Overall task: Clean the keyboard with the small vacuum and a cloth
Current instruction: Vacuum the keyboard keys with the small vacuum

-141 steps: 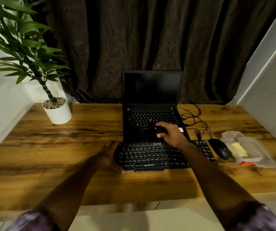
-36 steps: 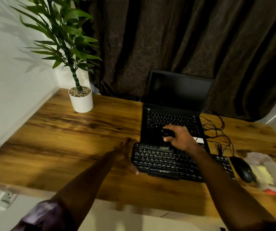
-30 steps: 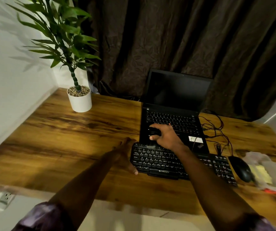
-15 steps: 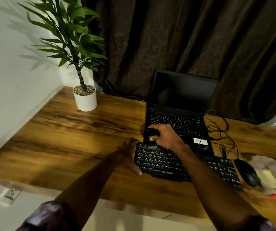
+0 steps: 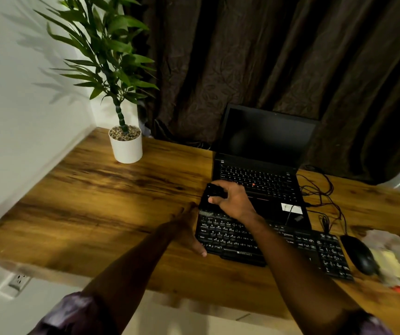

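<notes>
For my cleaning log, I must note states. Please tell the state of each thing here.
small vacuum: gripped by right hand, at keyboard's far left corner
keyboard: flat on desk, left hand rests at its left edge
laptop: open, screen dark
mouse: untouched, right of keyboard
plant: upright in pot

Left of keyboard (image 5: 278,247) — bare table (image 5: 92,204) runs to the wall; potted plant (image 5: 126,147) only in the far corner. Keyboard's left end taken: left hand (image 5: 187,230) against it, right hand (image 5: 236,201) gripping small vacuum (image 5: 211,195) at its far corner. Open laptop (image 5: 259,187) blocks directly behind. Right side crowded — cables (image 5: 324,199), mouse (image 5: 359,255) just beside keyboard, plastic packet (image 5: 392,259) beyond. Near strip in front lies open.
</notes>
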Motion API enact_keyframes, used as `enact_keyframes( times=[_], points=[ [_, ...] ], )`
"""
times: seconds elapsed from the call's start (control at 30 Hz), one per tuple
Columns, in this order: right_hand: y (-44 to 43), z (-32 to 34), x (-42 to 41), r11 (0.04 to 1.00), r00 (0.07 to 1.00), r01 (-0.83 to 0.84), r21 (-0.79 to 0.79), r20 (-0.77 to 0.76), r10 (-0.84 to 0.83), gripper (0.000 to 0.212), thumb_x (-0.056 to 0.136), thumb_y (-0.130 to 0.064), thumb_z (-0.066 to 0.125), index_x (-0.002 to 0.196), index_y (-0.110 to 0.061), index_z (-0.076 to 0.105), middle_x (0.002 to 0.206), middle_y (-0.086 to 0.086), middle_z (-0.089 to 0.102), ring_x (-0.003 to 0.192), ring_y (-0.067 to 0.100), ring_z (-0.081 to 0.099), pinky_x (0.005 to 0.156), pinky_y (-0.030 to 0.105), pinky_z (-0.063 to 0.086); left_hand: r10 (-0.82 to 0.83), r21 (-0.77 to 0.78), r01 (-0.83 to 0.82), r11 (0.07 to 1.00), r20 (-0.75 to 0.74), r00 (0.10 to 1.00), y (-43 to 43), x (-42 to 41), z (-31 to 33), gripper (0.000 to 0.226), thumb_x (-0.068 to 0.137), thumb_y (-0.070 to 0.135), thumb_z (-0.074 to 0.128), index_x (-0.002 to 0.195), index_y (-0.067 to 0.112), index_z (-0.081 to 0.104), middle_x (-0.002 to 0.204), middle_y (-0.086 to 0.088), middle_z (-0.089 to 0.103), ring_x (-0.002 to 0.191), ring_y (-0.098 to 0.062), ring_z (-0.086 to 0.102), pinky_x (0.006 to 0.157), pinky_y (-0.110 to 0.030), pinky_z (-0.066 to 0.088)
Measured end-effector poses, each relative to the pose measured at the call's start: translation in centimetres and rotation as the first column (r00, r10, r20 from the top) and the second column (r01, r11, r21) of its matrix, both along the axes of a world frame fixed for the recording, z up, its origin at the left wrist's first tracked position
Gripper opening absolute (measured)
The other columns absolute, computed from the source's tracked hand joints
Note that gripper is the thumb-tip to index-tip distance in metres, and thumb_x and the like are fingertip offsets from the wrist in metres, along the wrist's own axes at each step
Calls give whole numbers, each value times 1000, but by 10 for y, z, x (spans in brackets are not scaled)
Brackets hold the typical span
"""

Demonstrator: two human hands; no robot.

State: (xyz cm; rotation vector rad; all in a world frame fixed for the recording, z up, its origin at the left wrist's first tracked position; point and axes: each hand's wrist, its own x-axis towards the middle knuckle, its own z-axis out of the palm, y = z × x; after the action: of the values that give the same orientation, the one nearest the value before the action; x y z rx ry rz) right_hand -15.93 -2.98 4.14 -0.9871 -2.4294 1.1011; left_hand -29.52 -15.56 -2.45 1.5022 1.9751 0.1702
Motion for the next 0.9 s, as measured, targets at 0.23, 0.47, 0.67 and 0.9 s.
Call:
enact_keyframes(
  times=[0.23,0.47,0.67,0.9],
  points=[
    [4,-1,15,998,992,-53,17,114,50,44,82,-24,78,121,-39,64,122,-3,64,116,14,58,97,35,52,17,26,-18,1000,24,1000,2,1,1,145,46,58,92,155,34,-1,164,3,-1,150,-33,6,118,-63,15],
    [4,8,17,989,972,-123,80,211,104,50,84,-18,77,130,-29,61,126,4,64,107,16,63,91,30,53,23,30,-23,999,19,1000,3,3,4,139,49,53,94,154,31,5,162,1,9,148,-32,16,118,-55,23],
    [-18,6,2,993,989,-109,42,106,104,43,83,-14,78,123,-23,66,120,0,67,110,14,63,92,28,54,13,-26,-14,1000,-31,999,3,4,4,147,52,58,90,156,28,-9,164,-1,-11,151,-33,-4,120,-59,14],
    [-2,14,27,995,982,-73,63,179,60,50,84,-16,77,130,-23,61,127,1,64,109,13,62,100,38,52,23,20,-23,1000,-4,1000,3,1,0,145,44,58,92,156,33,2,165,4,-2,151,-34,2,118,-63,12]
  ],
)
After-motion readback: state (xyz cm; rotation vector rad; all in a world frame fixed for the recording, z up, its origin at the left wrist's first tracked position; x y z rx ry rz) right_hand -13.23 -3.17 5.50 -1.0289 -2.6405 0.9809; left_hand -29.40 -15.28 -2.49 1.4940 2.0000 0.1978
